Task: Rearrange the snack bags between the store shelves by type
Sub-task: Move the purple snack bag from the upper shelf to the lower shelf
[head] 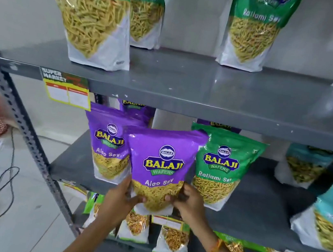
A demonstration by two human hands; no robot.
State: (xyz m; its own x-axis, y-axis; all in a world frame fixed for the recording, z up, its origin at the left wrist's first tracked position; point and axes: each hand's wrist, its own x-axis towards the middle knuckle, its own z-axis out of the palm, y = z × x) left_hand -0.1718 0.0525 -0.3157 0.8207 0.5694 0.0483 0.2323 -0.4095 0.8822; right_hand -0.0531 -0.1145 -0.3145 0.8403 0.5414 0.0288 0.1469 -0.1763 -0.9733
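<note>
Grey metal shelving (207,108), middle shelf (73,168): purple Aloo Sev bag (161,164) upright at its front edge, between another Aloo Sev bag (106,145) and a green Ratlami Sev bag (220,166). Left hand (124,195) and right hand (190,201) both clamped on its lower corners, fingers curled around the sides.

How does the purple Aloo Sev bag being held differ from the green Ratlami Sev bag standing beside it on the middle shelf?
The held Aloo Sev bag is purple; the Ratlami Sev bag is green. The Aloo Sev bag is gripped near its bottom by the left hand and right hand, in front of the middle shelf; the Ratlami Sev bag stands on that shelf untouched. Both carry the Balaji Wafers logo and a clear window showing yellow sev.
</note>
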